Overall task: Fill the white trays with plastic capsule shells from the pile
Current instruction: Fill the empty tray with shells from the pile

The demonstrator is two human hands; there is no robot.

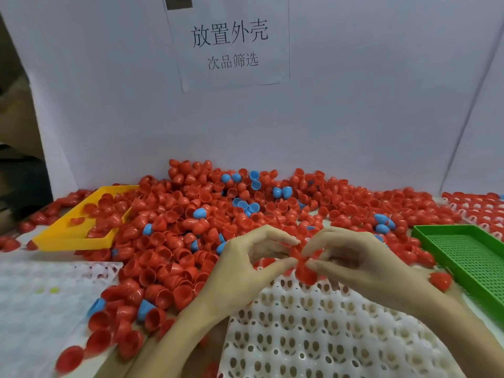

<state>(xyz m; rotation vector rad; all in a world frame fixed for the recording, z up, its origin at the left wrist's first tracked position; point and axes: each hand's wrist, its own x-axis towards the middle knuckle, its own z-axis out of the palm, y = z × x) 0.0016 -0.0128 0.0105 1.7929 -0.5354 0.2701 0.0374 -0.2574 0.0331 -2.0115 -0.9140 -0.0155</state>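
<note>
A white paper sheet (231, 45) on the back wall carries two printed lines — large "放置外壳" above, smaller "次品筛选" beneath.

Bright, even light, soft shadows; wide-angle bend at the edges, the bottom corners smeared, perhaps by motion blur.

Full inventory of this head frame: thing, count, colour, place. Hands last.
capsule shells: too many to count, mostly red, some blue, piled across the table's middle
held shells: apparently stuck together, number unclear, red, between both hands over the white tray
white tray: one, white, perforated, front centre, holes in view empty
second white tray: one, white, front left
filled tray: one, white with red shells, far right
yellow tray: one, yellow, left, holds red shells
green tray: one, green mesh, right
paper sign: one, white, back wall
left hand: pinches held shells
right hand: pinches held shells
</note>
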